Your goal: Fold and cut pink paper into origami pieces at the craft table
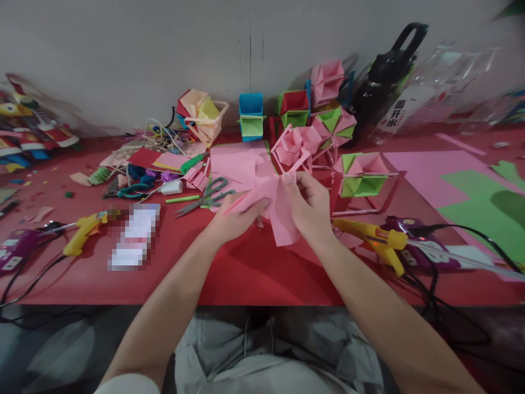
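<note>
Between my two hands is a folded sheet of pink paper (pixel 281 210), held above the red tabletop. My left hand (pixel 241 215) grips its left side, thumb on top and the other fingers mostly hidden beneath. With thumb and bent fingers, my right hand (pixel 305 202) pinches the upper right edge. The lower right part of the sheet hangs down as a flap. Just left of my left hand lie open grey-green scissors (pixel 205 197). Behind the held sheet, more pink paper (pixel 232 164) lies flat on the table.
Yellow glue guns rest at left (pixel 84 232) and right (pixel 377 238), with trailing cords. A phone (pixel 135 235) lies left. Folded paper boxes, including a pink-green one (pixel 365 174), stand behind my hands. A black bottle (pixel 379 82) leans at the wall. Green paper (pixel 484 208) lies right.
</note>
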The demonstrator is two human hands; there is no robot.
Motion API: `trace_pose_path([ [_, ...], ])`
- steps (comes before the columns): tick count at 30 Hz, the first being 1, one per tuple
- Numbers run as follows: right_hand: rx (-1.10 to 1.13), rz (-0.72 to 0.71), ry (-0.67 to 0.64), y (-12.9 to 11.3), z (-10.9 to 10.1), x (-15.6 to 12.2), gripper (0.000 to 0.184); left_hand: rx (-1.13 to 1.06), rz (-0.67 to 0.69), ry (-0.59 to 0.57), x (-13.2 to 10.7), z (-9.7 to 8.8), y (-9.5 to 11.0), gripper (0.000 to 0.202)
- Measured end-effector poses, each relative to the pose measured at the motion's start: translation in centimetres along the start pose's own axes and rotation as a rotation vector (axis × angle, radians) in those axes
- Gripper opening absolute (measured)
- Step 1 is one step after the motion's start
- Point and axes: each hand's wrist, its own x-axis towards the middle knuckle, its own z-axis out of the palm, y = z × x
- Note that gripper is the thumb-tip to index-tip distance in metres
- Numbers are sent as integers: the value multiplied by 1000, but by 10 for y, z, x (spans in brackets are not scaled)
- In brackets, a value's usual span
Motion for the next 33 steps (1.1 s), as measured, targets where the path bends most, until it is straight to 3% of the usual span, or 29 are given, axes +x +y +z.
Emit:
trace_pose_path([
  [8,158,69,2,-1,-4,5,36,19,48,-18,-1,-6,5,38],
  [14,262,111,-69,7,-13,10,35,33,76,-38,-1,-9,4,38],
  [19,252,154,-67,10,-13,11,40,51,84,-38,0,-10,3,38],
  [24,206,155,-198,8,-12,12,48,45,102,18,2,-13,-2,37],
  [30,8,104,-129,0,-12,10,63,27,73,-7,3,-14,-4,37],
  [33,23,96,-190,1,-13,11,61,59,78,26,3,-17,-1,37],
])
